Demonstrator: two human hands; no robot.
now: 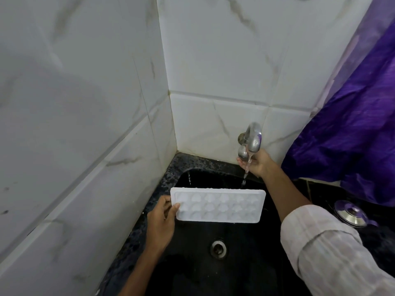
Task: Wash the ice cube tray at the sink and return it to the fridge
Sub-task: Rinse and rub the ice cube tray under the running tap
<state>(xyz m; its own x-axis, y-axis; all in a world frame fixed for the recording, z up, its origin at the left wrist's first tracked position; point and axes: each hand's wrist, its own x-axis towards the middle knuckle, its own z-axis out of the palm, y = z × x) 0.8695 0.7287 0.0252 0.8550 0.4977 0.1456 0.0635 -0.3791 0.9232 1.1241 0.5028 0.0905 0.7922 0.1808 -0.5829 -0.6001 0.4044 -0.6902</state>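
A white ice cube tray (218,205) with several moulded cups hangs level over the black sink (192,263). My left hand (163,218) pinches the tray's left end, thumb on top. My right hand (255,162) is up at the wall-mounted steel tap (252,139), its fingers curled round the tap's round knob below the spout. A thin stream of water (245,174) falls from the spout just behind the tray's far right edge.
White marble-look tiled walls meet in the corner behind the sink. A purple curtain (359,124) hangs at the right. A steel lid with a knob (351,213) lies on the dark counter at the right. The sink drain (218,248) sits below the tray.
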